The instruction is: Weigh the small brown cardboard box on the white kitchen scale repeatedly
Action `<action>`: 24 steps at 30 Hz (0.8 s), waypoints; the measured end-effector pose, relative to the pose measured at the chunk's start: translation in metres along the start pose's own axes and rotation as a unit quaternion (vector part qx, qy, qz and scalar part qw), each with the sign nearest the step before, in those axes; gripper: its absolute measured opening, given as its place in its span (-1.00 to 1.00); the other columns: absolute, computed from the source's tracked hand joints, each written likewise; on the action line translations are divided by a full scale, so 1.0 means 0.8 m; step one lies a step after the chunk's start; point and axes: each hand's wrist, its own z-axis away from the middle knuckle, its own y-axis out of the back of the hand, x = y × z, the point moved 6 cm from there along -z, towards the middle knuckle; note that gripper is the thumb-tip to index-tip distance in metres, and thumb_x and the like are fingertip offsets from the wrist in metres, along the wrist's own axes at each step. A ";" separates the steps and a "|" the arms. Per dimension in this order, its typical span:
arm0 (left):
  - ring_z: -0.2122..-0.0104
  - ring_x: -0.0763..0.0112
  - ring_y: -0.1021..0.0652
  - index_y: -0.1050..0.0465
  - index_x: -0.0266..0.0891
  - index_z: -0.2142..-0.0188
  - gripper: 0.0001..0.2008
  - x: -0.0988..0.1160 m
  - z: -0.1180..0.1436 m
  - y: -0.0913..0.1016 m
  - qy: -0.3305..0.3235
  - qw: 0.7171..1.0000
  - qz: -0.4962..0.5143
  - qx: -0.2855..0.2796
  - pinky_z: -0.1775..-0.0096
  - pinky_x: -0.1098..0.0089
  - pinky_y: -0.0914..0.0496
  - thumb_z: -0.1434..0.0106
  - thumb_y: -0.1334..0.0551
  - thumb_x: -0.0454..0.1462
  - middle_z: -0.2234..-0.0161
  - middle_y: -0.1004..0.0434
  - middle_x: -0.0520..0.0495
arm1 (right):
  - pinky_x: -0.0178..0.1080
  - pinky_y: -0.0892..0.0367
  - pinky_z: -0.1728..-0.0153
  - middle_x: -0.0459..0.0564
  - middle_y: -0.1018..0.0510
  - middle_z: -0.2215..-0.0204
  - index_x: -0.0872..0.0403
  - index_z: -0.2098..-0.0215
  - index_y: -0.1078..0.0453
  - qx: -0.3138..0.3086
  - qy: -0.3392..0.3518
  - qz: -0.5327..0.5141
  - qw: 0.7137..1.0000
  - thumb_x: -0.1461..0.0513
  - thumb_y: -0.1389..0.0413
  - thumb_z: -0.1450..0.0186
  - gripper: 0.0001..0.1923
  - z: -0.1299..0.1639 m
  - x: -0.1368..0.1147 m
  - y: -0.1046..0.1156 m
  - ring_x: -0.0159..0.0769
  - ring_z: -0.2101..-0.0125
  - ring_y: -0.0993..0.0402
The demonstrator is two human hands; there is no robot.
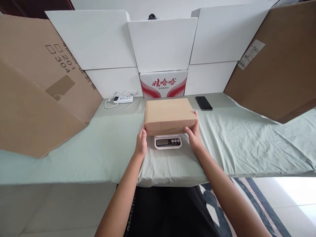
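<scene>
A closed brown cardboard box (170, 110) is gripped between my two hands, over a white digital kitchen scale (168, 142). My left hand (141, 141) presses against the box's left side, thumb up at the front corner. On the right end, my right hand (194, 133) wraps the near corner, its thumb on the front face and fingers along the side. The scale's display and buttons show below the box's front edge, while its platform is mostly hidden. Whether the box rests on the platform or hovers just above it, I cannot tell.
A black phone (203, 103) lies at the back right. At the back left sits a white power strip (123, 98) with its cord. White boxes (163, 46) form a wall behind, and large cardboard panels (37, 89) flank the cloth-covered table (111, 144).
</scene>
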 end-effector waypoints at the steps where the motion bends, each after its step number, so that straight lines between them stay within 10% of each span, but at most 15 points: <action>1: -0.57 -0.10 -0.30 -0.54 -0.08 -0.35 -0.18 -0.001 0.000 0.000 0.000 1.000 -0.001 0.001 -0.57 -0.01 -0.17 -0.46 -0.04 0.38 -0.44 -0.51 -0.21 | 0.18 0.05 -0.67 0.05 -0.05 -0.68 -0.16 -0.68 0.17 0.000 0.000 -0.002 1.000 -0.22 -0.23 -0.39 0.09 0.000 0.000 -0.001 0.06 -0.65 0.00; 13: -0.65 0.05 -0.08 -0.31 -0.06 -0.53 -0.06 -0.005 0.005 0.054 0.019 0.991 -0.015 0.133 -0.63 0.07 0.02 -0.43 0.01 0.42 -0.64 -0.14 -0.15 | 0.40 -0.17 -0.51 0.05 -0.44 -0.43 -0.36 -0.62 0.03 0.115 -0.034 -0.084 0.989 -0.17 -0.15 -0.36 -0.06 -0.011 0.024 0.043 0.14 -0.46 -0.40; 24: -0.62 -0.06 -0.20 -0.34 -0.05 -0.52 -0.07 -0.009 0.011 0.029 0.044 0.998 0.008 0.041 -0.61 -0.02 -0.10 -0.41 -0.06 0.41 -0.61 -0.22 -0.16 | 0.24 -0.08 -0.62 -0.04 -0.30 -0.60 -0.25 -0.60 -0.11 0.008 -0.032 -0.099 0.995 -0.22 -0.19 -0.39 -0.11 -0.003 0.008 0.010 0.09 -0.59 -0.18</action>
